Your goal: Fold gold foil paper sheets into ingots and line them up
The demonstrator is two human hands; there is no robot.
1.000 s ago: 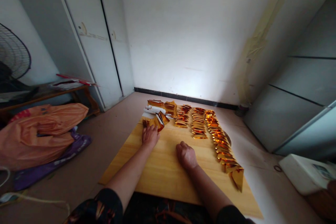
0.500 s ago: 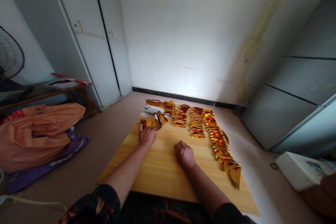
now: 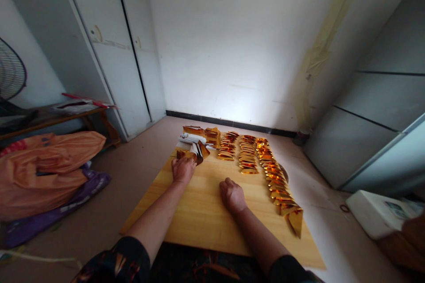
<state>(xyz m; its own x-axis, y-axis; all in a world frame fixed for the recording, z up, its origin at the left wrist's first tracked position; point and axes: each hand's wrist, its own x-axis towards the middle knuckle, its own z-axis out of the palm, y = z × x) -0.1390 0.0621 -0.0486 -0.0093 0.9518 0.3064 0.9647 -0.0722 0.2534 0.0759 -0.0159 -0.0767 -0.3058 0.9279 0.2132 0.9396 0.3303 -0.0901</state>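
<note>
Shiny gold foil paper, a loose pile with sheets standing up and a white side showing, lies toward the far left of a wooden board. My left hand is on its near edge, fingers bent and closed on the paper; the fingertips are partly hidden. My right hand rests on the board near its middle, curled into a fist, with nothing seen sticking out. Folded gold foil pieces stand in rows: a short row, a middle row and a long row curving down the right side.
Behind the pile lie a white roll-like packet and more gold paper stacks. An orange bag and a purple bag lie on the floor at left. A white box stands at right.
My left hand has shifted slightly left and lower against the gold paper, and more of the paper's white side shows. The right hand stays in place.
</note>
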